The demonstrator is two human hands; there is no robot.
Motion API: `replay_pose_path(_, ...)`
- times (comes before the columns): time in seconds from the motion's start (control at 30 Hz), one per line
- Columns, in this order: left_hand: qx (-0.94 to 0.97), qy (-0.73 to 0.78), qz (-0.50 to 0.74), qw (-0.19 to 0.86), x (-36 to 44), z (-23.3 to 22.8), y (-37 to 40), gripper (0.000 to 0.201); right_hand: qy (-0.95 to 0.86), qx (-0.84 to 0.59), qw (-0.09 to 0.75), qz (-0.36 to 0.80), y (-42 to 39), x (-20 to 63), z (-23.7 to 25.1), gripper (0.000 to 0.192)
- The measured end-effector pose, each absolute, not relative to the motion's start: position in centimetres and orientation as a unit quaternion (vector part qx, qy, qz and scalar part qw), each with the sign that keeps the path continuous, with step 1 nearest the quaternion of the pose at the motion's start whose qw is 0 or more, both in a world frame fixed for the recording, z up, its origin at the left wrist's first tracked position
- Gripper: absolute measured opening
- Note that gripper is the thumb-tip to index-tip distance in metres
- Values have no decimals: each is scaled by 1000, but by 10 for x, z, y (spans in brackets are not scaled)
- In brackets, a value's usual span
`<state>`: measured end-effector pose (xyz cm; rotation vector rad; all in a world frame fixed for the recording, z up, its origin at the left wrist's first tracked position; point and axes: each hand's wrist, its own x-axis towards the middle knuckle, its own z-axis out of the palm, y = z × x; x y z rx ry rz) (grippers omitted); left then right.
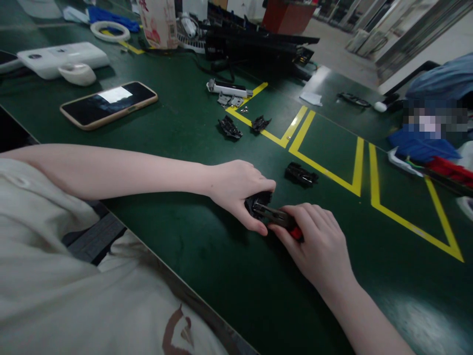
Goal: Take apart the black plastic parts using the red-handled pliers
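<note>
My left hand [242,190] is closed around a small black plastic part [254,201], held just above the green table and partly hidden by the fingers. In my right hand [321,241] is a pair of pliers [274,215] with a bit of red handle showing; its metal jaws reach the black part, though whether they grip it cannot be made out. Beyond my hands lies a similar black part [301,174] on the tabletop. Farther off are two more black pieces, one on the left [229,127] and another on the right [260,124].
A phone [111,105] lies left, near a white mouse [77,74]. A white and black cylinder [229,89] sits beside small metal plates [231,100]. Yellow tape [325,170] marks the green table [192,236]. Long black parts [254,42] are piled behind. Another person's sleeve [439,81] appears at right.
</note>
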<state>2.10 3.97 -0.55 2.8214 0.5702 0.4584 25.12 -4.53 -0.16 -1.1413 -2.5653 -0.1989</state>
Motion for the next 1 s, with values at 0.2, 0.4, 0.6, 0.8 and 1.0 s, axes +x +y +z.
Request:
replay_pose_path(0.2,958,196,161,136,21,-6,42,67,-902,-393,158,-83,-45,253,-3,24)
replay_pose_path(0.4,956,203,154,144,21,-5,41,68,-900,-394,159,-93,-45,254,-4,22)
replay_pose_path(0.6,951,206,158,166,21,-6,40,68,-901,-395,157,-87,-47,256,-5,25)
replay_pose_path(0.8,951,199,163,169,21,-7,40,67,-902,-391,161,-86,-46,255,-4,27)
replay_pose_path(1.0,955,190,179,139,20,-7,38,69,-909,-385,142,-72,-45,254,-3,32)
